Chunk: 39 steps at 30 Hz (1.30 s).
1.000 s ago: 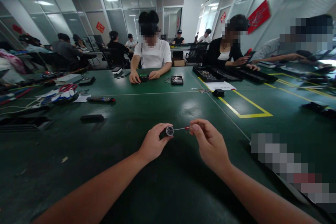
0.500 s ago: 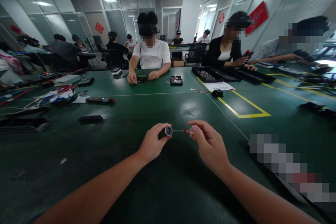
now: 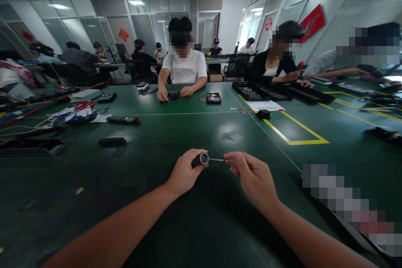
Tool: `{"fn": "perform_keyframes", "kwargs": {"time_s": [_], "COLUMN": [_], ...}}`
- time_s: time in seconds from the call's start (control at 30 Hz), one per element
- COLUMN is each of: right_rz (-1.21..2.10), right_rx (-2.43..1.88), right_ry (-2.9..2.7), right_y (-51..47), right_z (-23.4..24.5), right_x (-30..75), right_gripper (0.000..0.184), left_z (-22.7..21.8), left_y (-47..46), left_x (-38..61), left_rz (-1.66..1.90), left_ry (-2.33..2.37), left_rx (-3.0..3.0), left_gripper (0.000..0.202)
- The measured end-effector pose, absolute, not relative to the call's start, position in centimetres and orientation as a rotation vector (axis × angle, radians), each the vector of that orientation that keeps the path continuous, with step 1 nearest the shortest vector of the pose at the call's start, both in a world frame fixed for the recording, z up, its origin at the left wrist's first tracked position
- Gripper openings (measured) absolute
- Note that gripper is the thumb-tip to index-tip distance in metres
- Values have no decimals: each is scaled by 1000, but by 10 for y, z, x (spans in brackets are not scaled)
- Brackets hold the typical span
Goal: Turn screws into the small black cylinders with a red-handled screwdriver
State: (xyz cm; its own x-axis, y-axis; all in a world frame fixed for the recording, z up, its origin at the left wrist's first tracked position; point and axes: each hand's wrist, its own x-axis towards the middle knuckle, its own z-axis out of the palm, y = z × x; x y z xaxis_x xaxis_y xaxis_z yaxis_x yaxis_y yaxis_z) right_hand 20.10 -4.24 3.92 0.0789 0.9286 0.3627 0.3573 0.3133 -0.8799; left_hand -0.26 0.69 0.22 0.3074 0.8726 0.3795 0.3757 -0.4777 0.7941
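Observation:
My left hand [image 3: 184, 172] is closed around a small black cylindrical part [image 3: 202, 159] with a round silvery end face that points to the right. My right hand [image 3: 256, 180] pinches a thin screwdriver [image 3: 216, 160] with a red handle, mostly hidden by the fingers. The metal shaft runs left and its tip meets the part's end face. Both hands hover just above the dark green table [image 3: 176, 134], close to me and near its middle.
Ahead on the left lie a black flat piece [image 3: 112, 141], a dark pen-like tool [image 3: 123, 120], red scissors [image 3: 84, 105] and cables. A yellow-taped rectangle [image 3: 295, 127] lies right. A person in white [image 3: 185, 69] sits opposite; others work at black trays [image 3: 260, 91].
My right hand has slid left along the screwdriver, covering more of its red handle. Both hands sit slightly lower in the picture; the view has tilted a little.

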Motion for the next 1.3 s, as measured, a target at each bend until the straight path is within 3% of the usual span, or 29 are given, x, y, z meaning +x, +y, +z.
{"fn": "perform_keyframes", "kwargs": {"time_s": [0.43,0.53,0.63,0.7,1.3], "right_rz": [580,827,1281,1354,816], "right_rx": [-1226,-1170,-1032,-989,-1094], "right_ry": [-1436,-1196,-893,-787,-1331], "right_y": [-40,-30,-18,-13,-30], "right_z": [36,31,25,23,28], "right_x": [196,198,201,202,199], "right_gripper": [23,25,28,25,24], "left_z": [3,4,4,2,-2], "left_y": [6,5,5,6,9], "left_x": [-3,-3,-2,-2,-3], "left_rz": [1090,1070,1070,1068,1091], "left_ry": [1085,1088,1120,1148,1172], "left_rx": [2038,2075,2117,2114,2073], "left_gripper": [35,35,33,34,36]}}
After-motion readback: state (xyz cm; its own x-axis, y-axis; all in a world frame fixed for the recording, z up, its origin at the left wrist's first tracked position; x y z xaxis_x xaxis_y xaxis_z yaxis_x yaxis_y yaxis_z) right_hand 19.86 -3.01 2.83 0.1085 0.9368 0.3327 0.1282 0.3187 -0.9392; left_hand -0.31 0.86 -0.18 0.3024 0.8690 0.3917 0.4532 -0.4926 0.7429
